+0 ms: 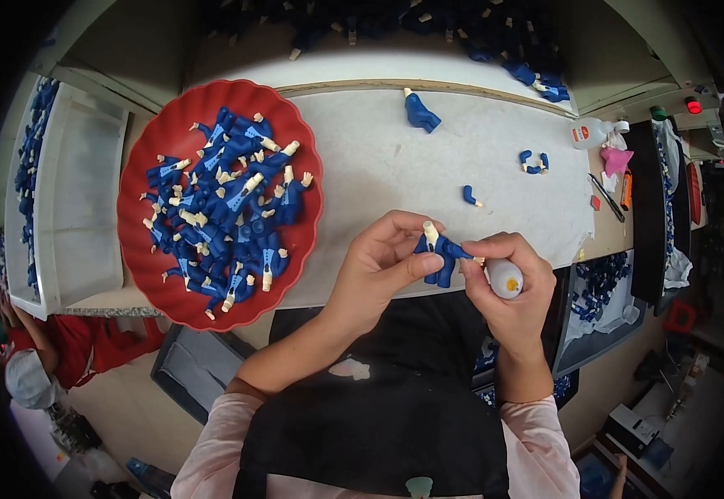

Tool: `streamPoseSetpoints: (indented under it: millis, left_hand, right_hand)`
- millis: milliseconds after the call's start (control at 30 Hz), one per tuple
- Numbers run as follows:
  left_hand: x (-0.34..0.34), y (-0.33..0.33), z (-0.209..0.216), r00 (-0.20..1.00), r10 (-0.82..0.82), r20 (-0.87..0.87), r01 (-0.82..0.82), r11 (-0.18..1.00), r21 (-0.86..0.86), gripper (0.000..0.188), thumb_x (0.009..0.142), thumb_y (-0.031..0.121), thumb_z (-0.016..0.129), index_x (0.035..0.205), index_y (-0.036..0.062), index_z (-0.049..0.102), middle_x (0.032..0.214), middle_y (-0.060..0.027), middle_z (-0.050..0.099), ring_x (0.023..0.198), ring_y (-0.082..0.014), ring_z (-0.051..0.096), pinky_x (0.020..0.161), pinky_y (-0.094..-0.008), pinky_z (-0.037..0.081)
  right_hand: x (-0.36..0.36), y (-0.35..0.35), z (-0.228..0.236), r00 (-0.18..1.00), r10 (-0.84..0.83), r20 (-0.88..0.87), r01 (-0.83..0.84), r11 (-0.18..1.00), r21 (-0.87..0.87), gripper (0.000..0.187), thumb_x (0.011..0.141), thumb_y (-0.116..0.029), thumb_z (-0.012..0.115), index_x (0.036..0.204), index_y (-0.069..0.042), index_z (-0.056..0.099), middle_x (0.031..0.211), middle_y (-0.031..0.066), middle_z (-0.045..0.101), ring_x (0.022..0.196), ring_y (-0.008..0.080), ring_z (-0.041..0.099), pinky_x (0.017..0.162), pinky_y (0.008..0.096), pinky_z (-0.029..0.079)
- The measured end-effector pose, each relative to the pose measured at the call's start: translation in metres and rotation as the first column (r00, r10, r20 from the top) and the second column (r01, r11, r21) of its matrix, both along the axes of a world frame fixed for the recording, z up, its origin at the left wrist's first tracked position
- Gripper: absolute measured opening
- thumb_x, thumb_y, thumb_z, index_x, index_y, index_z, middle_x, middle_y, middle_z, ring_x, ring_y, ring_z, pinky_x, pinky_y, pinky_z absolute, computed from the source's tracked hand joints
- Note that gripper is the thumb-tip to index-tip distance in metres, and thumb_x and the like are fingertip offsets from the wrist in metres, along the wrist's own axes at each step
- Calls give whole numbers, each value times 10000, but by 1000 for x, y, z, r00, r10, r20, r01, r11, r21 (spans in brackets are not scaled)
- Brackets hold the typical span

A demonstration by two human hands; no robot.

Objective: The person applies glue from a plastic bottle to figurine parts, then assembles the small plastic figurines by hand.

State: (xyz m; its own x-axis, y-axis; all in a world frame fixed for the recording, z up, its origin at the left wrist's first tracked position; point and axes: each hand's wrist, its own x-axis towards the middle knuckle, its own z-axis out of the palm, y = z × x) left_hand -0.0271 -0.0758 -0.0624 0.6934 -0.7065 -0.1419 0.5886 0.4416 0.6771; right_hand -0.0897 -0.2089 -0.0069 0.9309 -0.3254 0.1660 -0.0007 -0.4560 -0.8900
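Between my hands is a small blue figurine torso with a cream neck stub. My left hand pinches it with the thumb across its front. The thumb and forefinger of my right hand close on a small blue figurine arm at the torso's side; whether it is fixed there I cannot tell. Tucked in my right palm is a small white bottle with a yellowish tip. Beyond my hands lie a loose blue arm, a pair of bent arms and another blue figurine torso.
A red scalloped bowl piled with blue figurine bodies stands left on the white-covered table. A clear bottle, pink lump, pen and orange cutter lie right. More blue parts fill a tray below.
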Motion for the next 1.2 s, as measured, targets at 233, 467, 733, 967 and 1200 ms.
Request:
streamPoseSetpoints:
  millis: [233,467,733,967,1200]
  left_hand:
    - [1,1,1,992,39,121,-40,999,7,258,757,-42,556,994,-1,464,943,-54,522,874,-85,505,747,-215,429]
    - [0,-1,2,969,70,236,-87,994,65,257,751,-32,571,990,-11,478,925,-64,533,858,-90,517,757,-230,433]
    - [-2,-2,1,861,178,477,-286,944,164,231,708,-25,608,929,-6,543,897,-67,544,811,-125,538,726,-237,434]
    - [-3,-2,0,744,239,624,-421,892,161,209,682,-4,635,883,0,581,840,-83,569,758,-147,549,655,-237,442]
    - [-3,0,-1,749,204,631,-421,881,216,211,683,-3,633,886,2,579,827,-80,574,745,-142,554,653,-234,444]
  right_hand:
    - [0,3,-3,1000,-17,15,18,998,-68,154,638,32,632,767,-11,561,651,67,559,556,118,540,516,207,404]
    - [0,2,-2,1000,-20,7,21,993,-114,161,634,26,637,768,-11,555,648,73,556,552,132,544,516,213,408]
    - [1,5,1,1000,-19,-23,15,987,-159,194,614,21,648,777,-12,549,661,78,563,570,155,555,532,232,422]
    - [0,9,7,999,-14,-31,8,985,-174,187,630,6,656,781,-10,547,666,87,563,576,169,558,534,238,425]
    - [3,6,6,996,49,-81,-66,972,-227,198,611,32,632,782,-10,541,681,83,553,607,203,556,553,258,426]
